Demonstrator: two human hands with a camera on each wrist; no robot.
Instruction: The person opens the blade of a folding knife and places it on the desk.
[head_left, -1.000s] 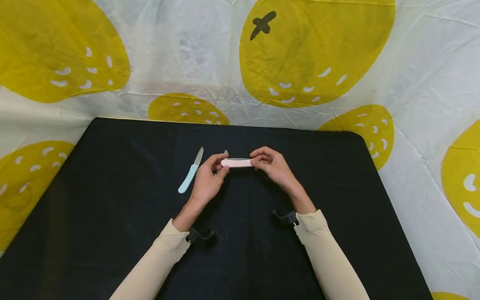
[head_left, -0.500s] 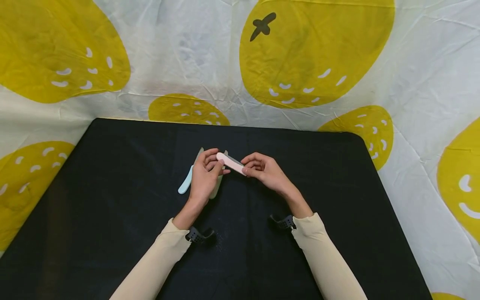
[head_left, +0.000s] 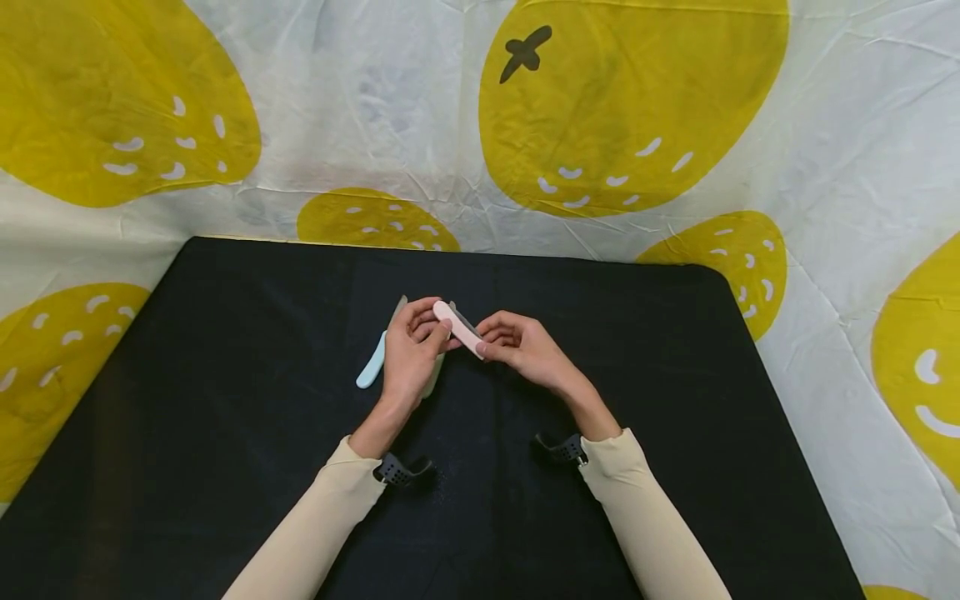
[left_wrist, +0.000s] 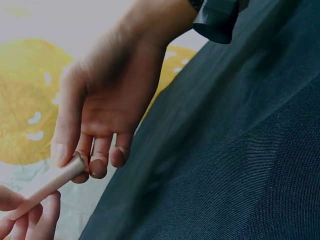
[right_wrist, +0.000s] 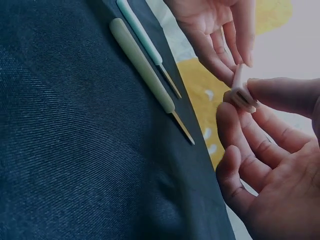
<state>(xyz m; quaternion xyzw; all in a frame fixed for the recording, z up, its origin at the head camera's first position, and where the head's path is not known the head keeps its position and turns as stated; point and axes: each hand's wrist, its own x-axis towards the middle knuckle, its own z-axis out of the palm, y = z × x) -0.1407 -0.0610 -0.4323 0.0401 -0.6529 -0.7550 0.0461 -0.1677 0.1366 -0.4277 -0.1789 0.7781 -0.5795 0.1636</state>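
A pink folding knife is held above the table between both hands, tilted down toward the right. Its blade looks folded along the handle, showing as a thin grey strip. My left hand pinches the upper left end between thumb and fingers. At the other end, my right hand pinches with thumb and fingertips. Behind and beside the left hand lie a light blue knife and a green knife, both with blades out; in the head view the left hand partly covers them.
A black cloth covers the table. Behind it hangs a white sheet with large yellow fruit prints. Dark straps sit at both wrists.
The pink knife has turned from level to sloping down rightward. My right hand has moved left and slightly down. The left hand has turned upward, still gripping, and now covers part of the blue knife.
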